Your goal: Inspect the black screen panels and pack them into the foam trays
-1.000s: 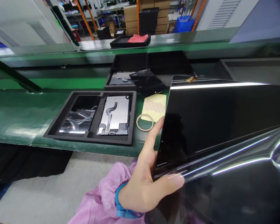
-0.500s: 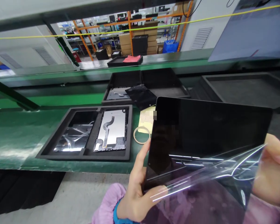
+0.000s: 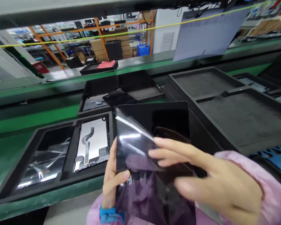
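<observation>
My left hand (image 3: 111, 178) is closed on the left edge of a glossy black tablet screen (image 3: 170, 117), its thumb on the front. A clear protective film (image 3: 133, 143) covers the left and lower part of the screen; a bright slanting edge runs down from the top left corner. My right hand (image 3: 217, 178) is over the screen with fingers stretched out and thumb apart. Its fingertips meet the film's slanting edge; the thumb is blurred by motion. Left of the screen, a black foam tray (image 3: 67, 172) holds a film-covered panel (image 3: 46, 156) and a display back with a ribbon cable (image 3: 92, 140).
Behind lies another black tray (image 3: 100, 84) with a panel and a black sheet (image 3: 119, 97) across its edge. Large grey-black foam trays (image 3: 245, 115) are stacked on the right. A small tray with a red cloth (image 3: 106, 64) stands on the ledge, and a yellow cord (image 3: 135, 32) crosses above.
The screen has turned from sideways to upright and shifted left in view. My right hand has left the film's right corner and come over the front. The view has swung right.
</observation>
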`<state>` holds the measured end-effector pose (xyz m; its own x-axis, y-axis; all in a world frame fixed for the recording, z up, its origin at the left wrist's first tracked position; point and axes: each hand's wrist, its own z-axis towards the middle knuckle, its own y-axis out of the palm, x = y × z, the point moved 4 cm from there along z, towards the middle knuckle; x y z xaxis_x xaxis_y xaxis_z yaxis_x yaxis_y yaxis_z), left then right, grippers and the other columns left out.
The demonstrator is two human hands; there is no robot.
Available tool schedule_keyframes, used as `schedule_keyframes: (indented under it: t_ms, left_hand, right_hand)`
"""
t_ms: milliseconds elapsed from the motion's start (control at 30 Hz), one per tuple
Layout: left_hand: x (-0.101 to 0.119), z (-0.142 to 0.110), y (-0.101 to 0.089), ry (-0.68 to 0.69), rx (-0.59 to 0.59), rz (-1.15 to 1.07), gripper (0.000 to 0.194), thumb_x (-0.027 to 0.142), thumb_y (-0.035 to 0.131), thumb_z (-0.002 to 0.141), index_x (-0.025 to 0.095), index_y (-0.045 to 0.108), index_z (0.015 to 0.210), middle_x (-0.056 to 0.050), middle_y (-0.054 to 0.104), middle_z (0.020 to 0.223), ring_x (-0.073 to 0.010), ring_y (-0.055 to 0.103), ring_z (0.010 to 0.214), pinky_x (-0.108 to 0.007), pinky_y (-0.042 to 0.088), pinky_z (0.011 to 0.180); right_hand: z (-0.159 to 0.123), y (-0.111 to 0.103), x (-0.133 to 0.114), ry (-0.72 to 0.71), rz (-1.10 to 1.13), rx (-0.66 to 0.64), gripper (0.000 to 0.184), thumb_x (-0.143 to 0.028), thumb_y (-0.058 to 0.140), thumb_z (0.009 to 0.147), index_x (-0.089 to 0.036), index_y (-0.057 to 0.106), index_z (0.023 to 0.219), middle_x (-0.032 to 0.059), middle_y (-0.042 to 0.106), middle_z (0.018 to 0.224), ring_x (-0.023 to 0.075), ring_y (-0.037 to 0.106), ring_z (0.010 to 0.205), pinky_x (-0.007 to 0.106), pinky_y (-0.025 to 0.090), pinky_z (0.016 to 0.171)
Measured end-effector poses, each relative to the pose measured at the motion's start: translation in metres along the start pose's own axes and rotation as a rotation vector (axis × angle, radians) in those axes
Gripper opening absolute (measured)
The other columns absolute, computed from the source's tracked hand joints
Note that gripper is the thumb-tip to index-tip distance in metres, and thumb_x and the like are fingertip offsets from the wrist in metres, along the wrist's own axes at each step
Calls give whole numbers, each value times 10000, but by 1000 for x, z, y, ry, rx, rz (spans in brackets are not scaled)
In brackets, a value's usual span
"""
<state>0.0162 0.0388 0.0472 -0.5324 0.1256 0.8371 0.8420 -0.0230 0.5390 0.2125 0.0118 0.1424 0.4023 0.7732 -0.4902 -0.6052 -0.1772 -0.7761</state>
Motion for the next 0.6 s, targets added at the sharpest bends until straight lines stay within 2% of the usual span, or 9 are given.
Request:
schedule_keyframes:
  t_ms: [67,100,167,233,300,367,433,500,600]
  left_hand:
    - [6,13,3,67,-37,16,652,180,655,671,313,534,1297,30,622,1260,-255,459,1285,-333,378,1081]
    - [10,20,4,106,-40,40,595,194,632,708,285,547,1289,20,600,1291,-251,423,1312,-336,331,1111]
    - [15,32,5,154,-48,97,478,229,568,797,255,566,1275,19,563,1337,-222,365,1350,-313,239,1150]
    - [19,42,5,190,-47,179,397,266,505,872,247,581,1261,29,555,1344,-191,374,1346,-283,208,1157]
    - [25,50,5,260,-14,293,374,280,468,910,243,573,1267,43,540,1357,-184,394,1335,-290,221,1157]
    - [32,57,3,335,37,381,371,256,467,914,230,566,1271,58,520,1372,-187,372,1348,-307,209,1166]
    - [39,64,2,362,35,437,373,222,487,898,216,574,1261,67,526,1363,-196,341,1364,-318,170,1177]
    - [45,70,1,387,12,557,388,206,532,869,211,582,1253,70,539,1346,-210,351,1358,-323,139,1184]
    - [52,75,2,429,-25,703,425,195,543,862,191,547,1287,69,504,1372,-206,362,1351,-310,149,1186]
  right_hand:
    - [14,-13,3,-183,-9,-181,551,-110,471,763,-169,520,1309,46,209,1523,227,286,1376,295,411,1058]
    - [21,-19,6,-235,-42,-242,503,-89,478,766,-139,556,1260,73,198,1524,242,175,1411,340,335,1114]
    - [34,-28,16,-253,-114,-255,289,-104,520,805,-155,656,1055,67,249,1508,245,93,1424,387,266,1148]
    - [44,-34,23,-237,-192,-91,91,-193,580,840,-173,660,801,47,402,1428,246,217,1403,398,310,1134]
    - [51,-38,29,-162,-290,235,202,-247,609,842,-171,592,656,38,542,1289,261,389,1315,447,342,1111]
    - [51,-40,35,-49,-310,595,237,-213,615,828,-170,539,608,23,614,1166,260,486,1215,486,338,1098]
    - [51,-38,42,41,-181,821,238,-180,610,813,-177,513,596,5,638,1097,238,536,1134,472,371,1065]
    - [54,-35,50,86,-4,900,248,-183,602,811,-185,501,585,-12,650,1037,211,571,1050,434,436,987]
    - [58,-34,59,135,141,909,248,-197,593,810,-192,512,576,-22,652,1017,191,589,976,408,470,916]
